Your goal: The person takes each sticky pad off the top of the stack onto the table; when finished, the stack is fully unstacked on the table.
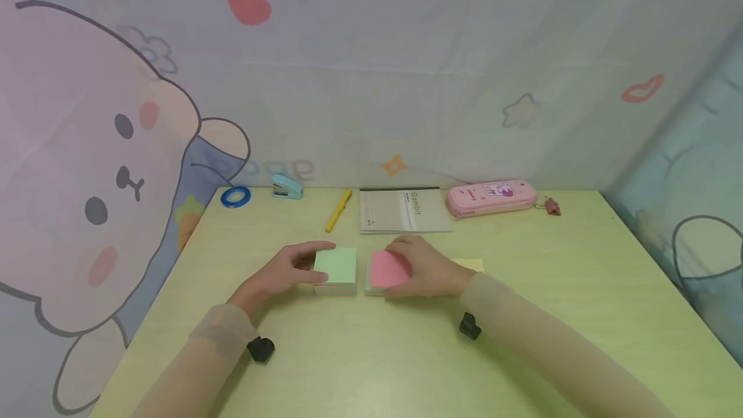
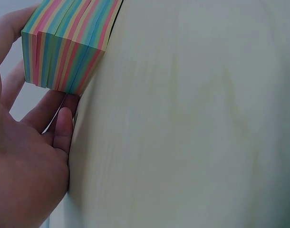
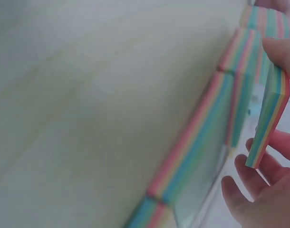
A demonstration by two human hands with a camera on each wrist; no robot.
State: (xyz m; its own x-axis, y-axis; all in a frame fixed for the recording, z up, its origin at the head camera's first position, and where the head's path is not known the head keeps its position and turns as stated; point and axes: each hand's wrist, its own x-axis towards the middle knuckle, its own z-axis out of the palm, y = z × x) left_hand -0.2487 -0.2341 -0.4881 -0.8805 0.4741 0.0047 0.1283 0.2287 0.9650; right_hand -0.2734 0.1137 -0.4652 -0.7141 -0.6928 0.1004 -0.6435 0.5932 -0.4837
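Observation:
My left hand (image 1: pixel 284 271) grips the sides of a tall stack of sticky note pads (image 1: pixel 336 266) with a green top sheet, thumb at the near side and fingers at the far side. In the left wrist view the stack (image 2: pixel 64 45) shows pink, yellow, green and blue striped edges. My right hand (image 1: pixel 429 268) pinches a thin pink-topped sticky note pad (image 1: pixel 389 268). The right wrist view shows that pad (image 3: pixel 271 118) tilted, raised off the striped pads (image 3: pixel 197 137) on the table. A yellow-topped pad (image 1: pixel 471 264) lies partly hidden behind the right wrist.
Along the table's back stand blue tape (image 1: pixel 235 197), a light blue stapler (image 1: pixel 287 187), a yellow pen (image 1: pixel 338 211), a notebook (image 1: pixel 400 211), a pink pencil case (image 1: pixel 492 198) and a red binder clip (image 1: pixel 552 206). A printed cloth (image 1: pixel 371 82) hangs behind the table.

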